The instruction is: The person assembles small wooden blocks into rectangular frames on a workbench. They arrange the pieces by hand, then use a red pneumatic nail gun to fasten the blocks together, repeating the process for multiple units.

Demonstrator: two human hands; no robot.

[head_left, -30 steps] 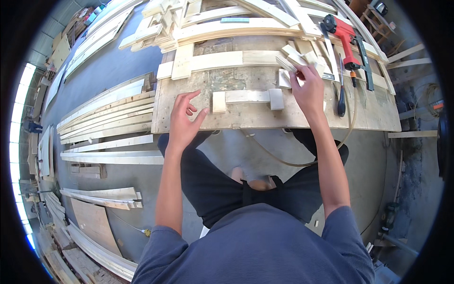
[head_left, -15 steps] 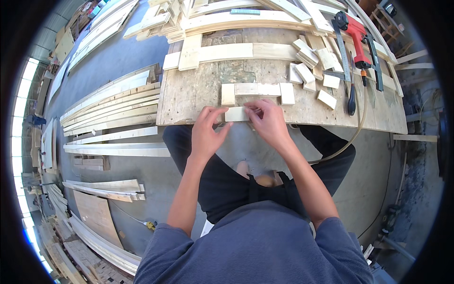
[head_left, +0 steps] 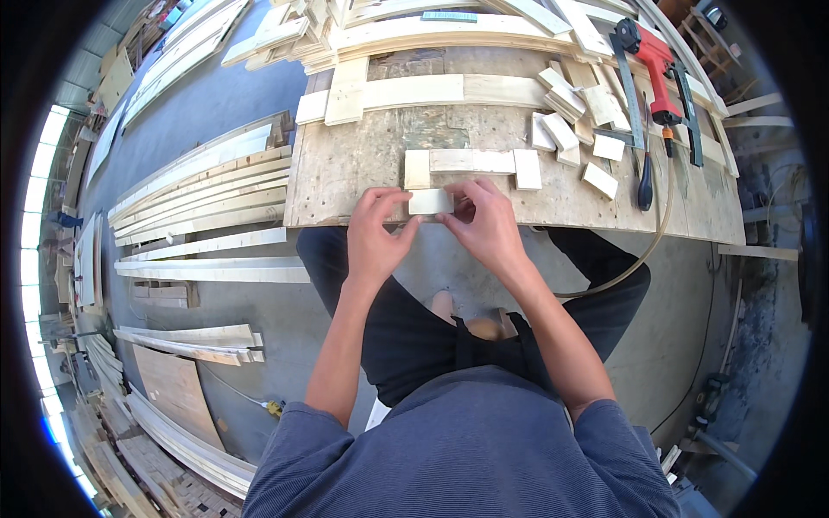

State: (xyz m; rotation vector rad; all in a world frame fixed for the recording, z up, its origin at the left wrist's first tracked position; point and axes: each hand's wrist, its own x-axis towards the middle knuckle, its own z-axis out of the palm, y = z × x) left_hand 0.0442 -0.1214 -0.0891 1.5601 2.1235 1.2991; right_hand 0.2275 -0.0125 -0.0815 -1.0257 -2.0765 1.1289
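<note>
A small pale wooden block [head_left: 427, 203] is held level at the table's front edge between my two hands. The curved fingers and thumb of my left hand [head_left: 377, 231] are at its left end. My right hand [head_left: 486, 220] pinches the right end, its fingers bent over that side. Just beyond lies a row of wood pieces: an upright block [head_left: 417, 169] on the left, a flat strip [head_left: 471, 161] across the middle, and another upright block [head_left: 527, 169] on the right. The left upright block sits right behind the held one.
On the wooden worktable [head_left: 345, 173], several loose blocks [head_left: 561, 134] lie at the right, near a red nail gun [head_left: 654, 69] with its hose, a metal square [head_left: 629, 95] and a dark-handled screwdriver [head_left: 644, 186]. Long boards [head_left: 203, 198] lie stacked on the left. A plank [head_left: 414, 91] crosses behind.
The held block has shifted very slightly to the left and away from me, both hands moving with it. The row of pieces looks the same.
</note>
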